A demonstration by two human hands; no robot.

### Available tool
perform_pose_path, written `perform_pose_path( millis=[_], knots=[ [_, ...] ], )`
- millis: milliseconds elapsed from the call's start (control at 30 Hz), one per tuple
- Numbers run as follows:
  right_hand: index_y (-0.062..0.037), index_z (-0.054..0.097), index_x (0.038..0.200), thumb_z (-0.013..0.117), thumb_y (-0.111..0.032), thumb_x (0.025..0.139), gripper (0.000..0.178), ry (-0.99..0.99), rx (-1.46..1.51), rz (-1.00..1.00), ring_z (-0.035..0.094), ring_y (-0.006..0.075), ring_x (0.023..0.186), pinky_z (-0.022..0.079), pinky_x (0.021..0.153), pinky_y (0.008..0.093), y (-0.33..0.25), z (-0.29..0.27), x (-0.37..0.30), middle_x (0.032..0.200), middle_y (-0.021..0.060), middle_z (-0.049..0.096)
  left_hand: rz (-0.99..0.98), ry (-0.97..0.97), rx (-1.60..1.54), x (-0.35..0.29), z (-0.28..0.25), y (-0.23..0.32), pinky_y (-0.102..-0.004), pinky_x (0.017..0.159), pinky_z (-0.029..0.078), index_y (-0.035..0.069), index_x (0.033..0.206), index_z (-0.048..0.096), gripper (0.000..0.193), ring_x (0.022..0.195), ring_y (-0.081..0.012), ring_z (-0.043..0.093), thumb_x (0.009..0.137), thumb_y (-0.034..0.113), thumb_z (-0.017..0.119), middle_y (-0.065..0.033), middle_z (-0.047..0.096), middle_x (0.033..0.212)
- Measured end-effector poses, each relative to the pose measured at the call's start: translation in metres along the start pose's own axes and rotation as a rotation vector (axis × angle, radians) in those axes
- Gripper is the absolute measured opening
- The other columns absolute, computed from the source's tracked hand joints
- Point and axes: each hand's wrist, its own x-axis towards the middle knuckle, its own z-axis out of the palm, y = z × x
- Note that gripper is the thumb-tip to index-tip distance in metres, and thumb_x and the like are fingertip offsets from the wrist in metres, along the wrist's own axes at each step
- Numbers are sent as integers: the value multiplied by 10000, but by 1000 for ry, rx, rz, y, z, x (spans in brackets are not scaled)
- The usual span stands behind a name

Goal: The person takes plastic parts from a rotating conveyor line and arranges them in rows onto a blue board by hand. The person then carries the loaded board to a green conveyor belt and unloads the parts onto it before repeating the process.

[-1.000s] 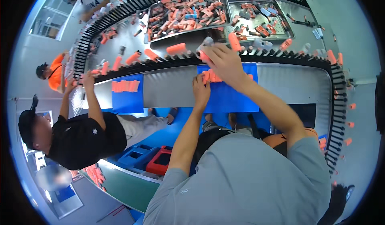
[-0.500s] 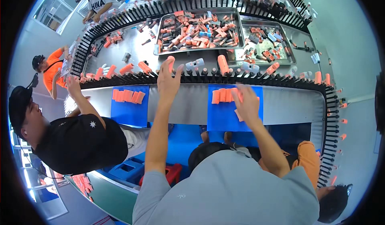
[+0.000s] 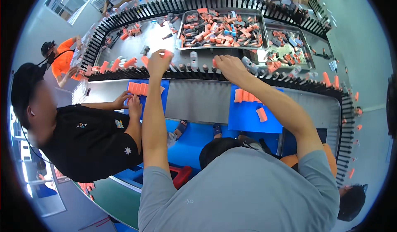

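My left hand (image 3: 157,64) is raised over the near row of black pegs (image 3: 182,72), its fingers closed around an orange sleeve-like piece (image 3: 167,54). Farther right along that row, my right hand (image 3: 231,68) reaches over the pegs with bent fingers, pinching another orange piece (image 3: 214,63) whose small visible part shows at the fingertips. Between the hands a white-grey piece (image 3: 193,59) stands upright on a peg. Just right of my right hand a grey piece (image 3: 249,65) leans on the row. Below my right forearm, several orange pieces (image 3: 245,95) lie lined up on a blue mat (image 3: 252,122), with one loose orange piece (image 3: 261,115) apart.
Inside the peg loop stands a metal tray (image 3: 223,48) heaped with orange, black and blue parts; a second tray (image 3: 306,62) sits to its right. At my left a person in black (image 3: 99,137) handles orange pieces on another blue mat (image 3: 162,101). Other people work across the line.
My right hand has risen from the blue mat to the pegs. My left hand has closed on an orange piece. The neighbour's hands have come down to their mat, and the view has shifted.
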Motion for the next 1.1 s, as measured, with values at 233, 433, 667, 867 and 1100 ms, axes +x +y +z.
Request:
perform_pose_path(
  millis=[233,433,667,867,1100],
  knots=[
    [-45,638,1126,610,-99,1002,138,49,-23,-12,767,357,1012,623,876,477,0,44,34,1029,150,755,85,567,-219,-119,58,53,-396,847,602,60,1322,742,420,1003,-281,763,982,279,856,-115,802,1147],
    [-104,816,869,727,-311,944,238,123,397,198,788,268,711,617,648,433,-10,45,104,773,132,786,-347,-116,-878,-249,173,-20,-250,598,526,28,1401,681,395,751,-88,667,1052,182,784,-75,744,1069],
    [-74,791,1135,788,-334,983,301,90,668,177,725,245,819,577,737,394,-25,8,83,921,87,755,-372,-303,-921,-271,175,-23,-256,650,539,9,1427,662,394,778,-100,667,1087,194,733,-99,744,1085],
    [-74,761,1202,881,-239,910,356,126,522,388,700,338,1072,569,928,433,-47,15,-121,1125,122,723,-103,-440,-708,-250,211,9,-380,760,594,25,1398,660,398,859,-234,754,1051,198,751,-124,771,1037],
    [-85,636,1136,858,-300,941,366,79,89,1168,727,361,956,572,795,493,11,34,-333,975,117,728,382,-435,-151,-256,296,94,-546,748,586,80,1215,551,415,920,-433,722,953,268,812,-198,671,1077]
  ],
)
